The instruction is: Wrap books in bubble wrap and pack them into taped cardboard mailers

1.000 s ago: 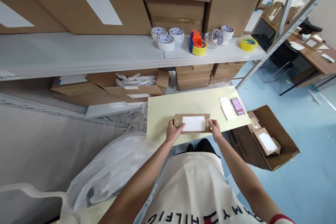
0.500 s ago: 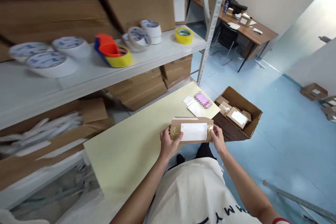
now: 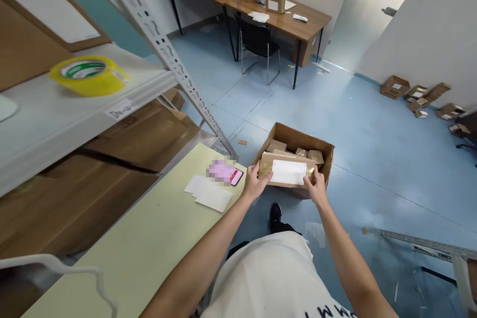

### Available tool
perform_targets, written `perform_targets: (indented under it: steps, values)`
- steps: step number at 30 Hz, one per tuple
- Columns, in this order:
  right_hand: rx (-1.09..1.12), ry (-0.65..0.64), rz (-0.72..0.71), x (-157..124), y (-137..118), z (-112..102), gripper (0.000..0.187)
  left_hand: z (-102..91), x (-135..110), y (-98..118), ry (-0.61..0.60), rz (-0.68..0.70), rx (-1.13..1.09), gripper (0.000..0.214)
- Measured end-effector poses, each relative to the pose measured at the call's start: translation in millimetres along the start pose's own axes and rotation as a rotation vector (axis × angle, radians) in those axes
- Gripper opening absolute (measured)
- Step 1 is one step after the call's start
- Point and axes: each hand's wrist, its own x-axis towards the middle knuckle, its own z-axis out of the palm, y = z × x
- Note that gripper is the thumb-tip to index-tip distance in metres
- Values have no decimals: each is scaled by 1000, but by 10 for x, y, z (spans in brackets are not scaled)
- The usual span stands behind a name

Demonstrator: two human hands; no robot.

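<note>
Between both hands I hold a small brown cardboard box (image 3: 266,168) with a white label and clear tape at its ends. My left hand (image 3: 257,182) is closed on its left end, thumb on the front. My right hand (image 3: 315,184) grips the right end the same way. Just behind the held box, and partly hidden by it, a large open carton (image 3: 301,134) stands on the floor with several small taped boxes (image 3: 276,146) inside. Left of my left hand, a phone (image 3: 223,172) and white paper slips (image 3: 210,196) lie on the pale yellow table (image 3: 160,238).
A metal shelf (image 3: 145,79) with a yellow tape roll (image 3: 87,74) rises at left, brown cartons (image 3: 74,198) below it. Farther back are a wooden desk (image 3: 313,30) and a black chair (image 3: 257,39). More boxes (image 3: 395,87) sit by the right wall. A metal frame (image 3: 417,238) is at lower right.
My view has turned right. Both hands have carried the box from over the table edge to over the open carton, still gripping its two ends.
</note>
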Motion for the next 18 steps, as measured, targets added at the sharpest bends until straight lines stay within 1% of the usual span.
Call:
perform_targets:
  steps: [2,3,5,6,8,10,12,15,18]
  values:
    - [-2,-28,-24,324,59,-75,83,152,233,199,-24,86,-78,62]
    - [-2,-42,-40,450,80,-90,86,202,305,273,-35,142,-107,57]
    - [14,-68,-46,614,119,-77,90,250,360,354,-35,240,-111,45]
    - [44,-77,-25,651,142,-51,92,250,347,358,-20,267,-90,40]
    - [160,-99,61,649,202,24,95,211,265,294,28,273,-46,32]
    - [300,-125,168,583,276,109,95,140,133,162,64,239,-33,27]
    - [374,-139,245,499,341,193,94,51,-24,4,100,189,-40,23]
    - [345,-175,260,405,356,341,90,-106,-289,-204,187,66,-100,23]
    - [289,-257,193,346,195,558,85,-302,-588,-354,291,-45,-182,26]
